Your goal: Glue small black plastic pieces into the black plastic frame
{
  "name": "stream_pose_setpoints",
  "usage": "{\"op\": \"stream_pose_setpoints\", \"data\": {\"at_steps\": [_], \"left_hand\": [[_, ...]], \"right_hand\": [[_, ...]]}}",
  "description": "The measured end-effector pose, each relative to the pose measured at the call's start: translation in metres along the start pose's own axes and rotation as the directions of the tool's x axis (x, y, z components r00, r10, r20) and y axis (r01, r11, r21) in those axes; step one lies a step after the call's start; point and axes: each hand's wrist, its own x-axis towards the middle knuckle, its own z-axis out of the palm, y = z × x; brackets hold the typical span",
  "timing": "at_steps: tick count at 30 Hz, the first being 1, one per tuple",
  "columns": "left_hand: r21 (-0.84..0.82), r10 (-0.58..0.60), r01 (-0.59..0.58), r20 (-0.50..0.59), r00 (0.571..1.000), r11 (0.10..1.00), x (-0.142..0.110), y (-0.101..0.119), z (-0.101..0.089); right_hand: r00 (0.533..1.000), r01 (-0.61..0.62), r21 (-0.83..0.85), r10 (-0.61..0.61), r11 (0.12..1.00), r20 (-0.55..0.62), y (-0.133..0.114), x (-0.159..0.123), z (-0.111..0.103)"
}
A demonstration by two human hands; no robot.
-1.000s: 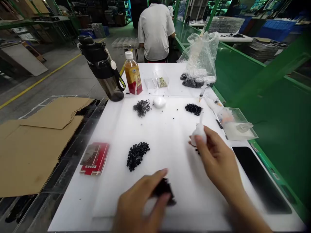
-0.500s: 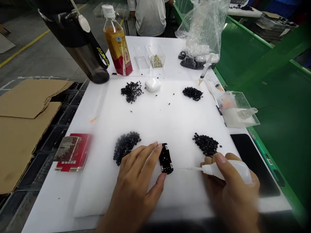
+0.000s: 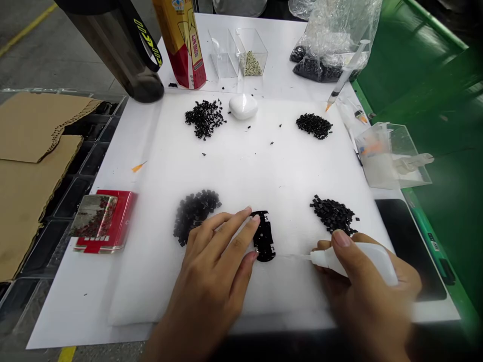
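Note:
My left hand rests on the white mat with fingertips and thumb pinching the left edge of a small black plastic part. My right hand grips a white squeeze bottle; its thin nozzle points left and touches the part's lower end. A heap of black pieces lies just left of my left fingers. Another heap lies above my right hand.
Two more black heaps and a white earbud case lie farther back. A dark bottle, a drink bottle, clear boxes, a plastic bag, a syringe, a red packet and a clear tray ring the mat.
The view has dropped and moved closer. My right hand came down from mid-table with the bottle, and its nozzle now touches the black part held by my left hand.

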Motion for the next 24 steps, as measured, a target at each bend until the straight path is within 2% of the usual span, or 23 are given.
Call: {"op": "stream_pose_setpoints", "data": {"at_steps": [3,6,14,17,20,24], "left_hand": [[-0.005,-0.002,0.002,0.004,1.000,1.000,0.001,0.000,0.000],[-0.004,-0.003,0.003,0.007,1.000,1.000,0.001,0.000,0.001],[-0.007,0.000,0.001,0.013,1.000,1.000,-0.001,0.001,0.000],[-0.019,0.002,-0.002,0.008,1.000,1.000,-0.001,0.000,0.000],[-0.032,0.004,-0.004,0.000,1.000,0.999,-0.001,0.000,0.000],[-0.053,-0.005,0.004,-0.019,1.000,0.999,-0.001,0.000,0.001]], "right_hand": [[0.993,-0.107,0.067,0.110,0.992,-0.041,-0.008,0.000,0.004],[0.989,-0.134,0.081,0.138,0.988,-0.053,-0.012,0.000,0.007],[0.988,-0.117,0.070,0.123,0.991,-0.097,-0.011,0.000,0.006],[0.985,-0.129,0.168,0.146,0.977,-0.094,-0.016,0.001,0.007],[0.990,-0.124,0.275,0.140,0.953,-0.037,-0.020,0.000,0.011],[0.996,-0.071,0.145,0.078,0.987,-0.039,-0.019,-0.004,0.018]]}}
